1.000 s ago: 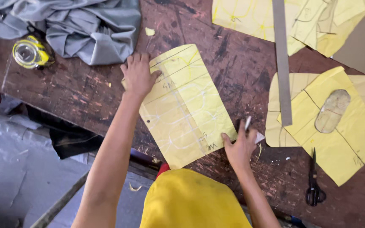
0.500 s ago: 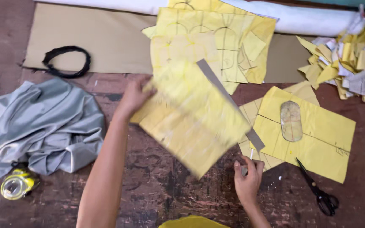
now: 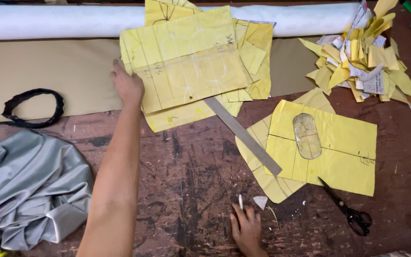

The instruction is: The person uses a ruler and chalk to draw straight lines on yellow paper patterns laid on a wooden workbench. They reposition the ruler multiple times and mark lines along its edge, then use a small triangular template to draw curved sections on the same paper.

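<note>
My left hand [image 3: 127, 85] reaches far across the dark wooden table [image 3: 191, 171] and rests on the left edge of a yellow paper pattern sheet [image 3: 191, 78] that lies on top of a stack of yellow pattern sheets [image 3: 253, 52]. Its fingers lie on the sheet's edge. My right hand [image 3: 246, 228] sits low near the front edge, fingers closed around a small white piece of chalk [image 3: 240, 202]. A long grey metal ruler [image 3: 243, 135] lies slanted between the stack and another yellow sheet [image 3: 338, 152] bearing an oval template [image 3: 307, 135].
Black scissors [image 3: 348, 212] lie at the front right. A heap of yellow paper scraps [image 3: 362, 57] sits at the back right. A white roll [image 3: 48, 21] and tan board [image 3: 39, 71] run along the back, with a black loop [image 3: 32, 107]. Grey fabric [image 3: 24, 190] is bunched at the left.
My left hand has carried the yellow sheet away from me and laid it on the far stack. The view has tilted up toward the back of the table. My right hand stayed low.
</note>
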